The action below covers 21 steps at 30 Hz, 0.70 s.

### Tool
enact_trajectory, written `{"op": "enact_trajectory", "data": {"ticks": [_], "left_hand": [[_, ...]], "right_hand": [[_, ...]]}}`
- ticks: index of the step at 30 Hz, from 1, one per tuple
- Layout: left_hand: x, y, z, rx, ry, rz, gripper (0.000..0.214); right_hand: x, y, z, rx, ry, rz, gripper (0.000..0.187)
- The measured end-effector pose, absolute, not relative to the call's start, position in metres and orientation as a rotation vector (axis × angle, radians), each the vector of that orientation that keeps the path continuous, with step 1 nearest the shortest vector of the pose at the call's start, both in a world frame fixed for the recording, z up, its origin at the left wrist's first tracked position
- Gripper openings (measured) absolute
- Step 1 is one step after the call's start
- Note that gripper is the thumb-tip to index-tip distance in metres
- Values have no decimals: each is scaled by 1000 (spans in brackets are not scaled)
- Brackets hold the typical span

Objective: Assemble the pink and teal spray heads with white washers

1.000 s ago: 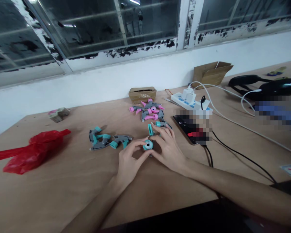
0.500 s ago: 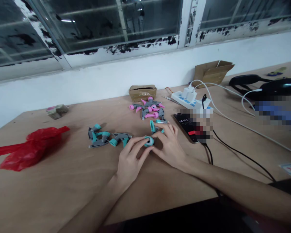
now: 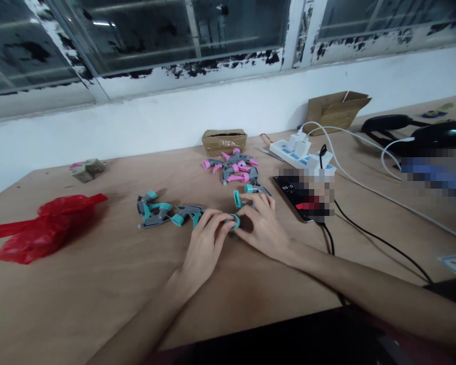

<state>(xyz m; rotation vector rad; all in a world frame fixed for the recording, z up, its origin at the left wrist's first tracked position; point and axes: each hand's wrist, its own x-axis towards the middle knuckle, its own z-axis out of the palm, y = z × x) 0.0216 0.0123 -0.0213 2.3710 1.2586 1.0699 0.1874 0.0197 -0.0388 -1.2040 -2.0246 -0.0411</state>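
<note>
Both hands meet over the table at one grey-and-teal trigger sprayer head, whose round teal collar faces me. My right hand grips it from the right, fingers curled around its body and hiding much of it. From the left, my left hand is closed, with thumb and fingertips pinched at the collar's opening; any small part between them is hidden. Left of my hands lie more teal sprayer heads. Another teal one sits just behind my right hand. Farther back is a pile of grey-and-pink sprayer heads.
A red plastic bag lies at the left, a small cardboard box by the wall. To the right are a phone, a white power strip with cables, an open carton and a black headset-like object.
The fingers of my left hand have shifted at the collar and now cover more of its opening. My right hand keeps its grip. The view has tilted slightly.
</note>
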Motion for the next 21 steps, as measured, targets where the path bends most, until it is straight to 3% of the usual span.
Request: {"op": "enact_trajectory", "data": {"ticks": [12, 21], "left_hand": [[19, 14, -23, 2216, 1270, 1007, 14], [16, 17, -10, 2272, 1232, 841, 4]], "right_hand": [[188, 22, -40, -1172, -2087, -67, 13], [188, 20, -38, -1166, -2114, -75, 14]]}}
